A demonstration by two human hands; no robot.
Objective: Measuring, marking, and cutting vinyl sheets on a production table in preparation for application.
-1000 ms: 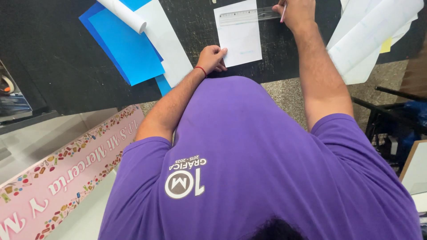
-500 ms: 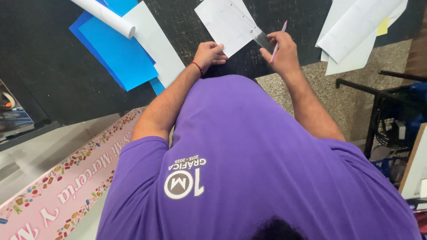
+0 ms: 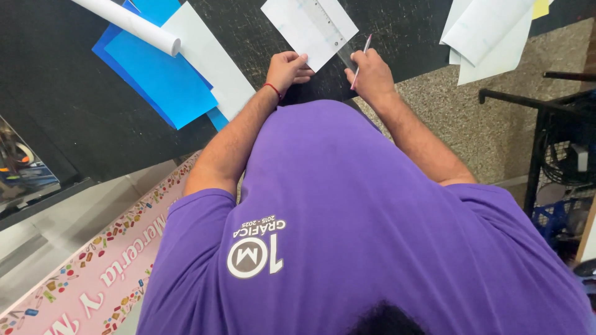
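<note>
A small white sheet (image 3: 298, 28) lies at an angle on the black table (image 3: 74, 93), with a clear ruler (image 3: 324, 23) diagonally across it. My left hand (image 3: 288, 69) curls its fingers on the sheet's near corner. My right hand (image 3: 372, 75) is closed around a thin pen-like tool (image 3: 362, 54) and rests at the ruler's near end. Both hands sit close together at the table's edge, just above my purple shirt (image 3: 347, 211).
Blue sheets (image 3: 155, 77), a long white strip (image 3: 208, 59) and a rolled white tube (image 3: 130, 23) lie to the left. White sheets (image 3: 490, 34) overhang the table at the right. A pink printed banner (image 3: 93, 273) is at lower left, a black metal cart (image 3: 552, 142) at right.
My right hand has pulled back from the far side of the sheet to the table's near edge. The sheet and ruler have turned to a diagonal. The left hand stays at the sheet's corner.
</note>
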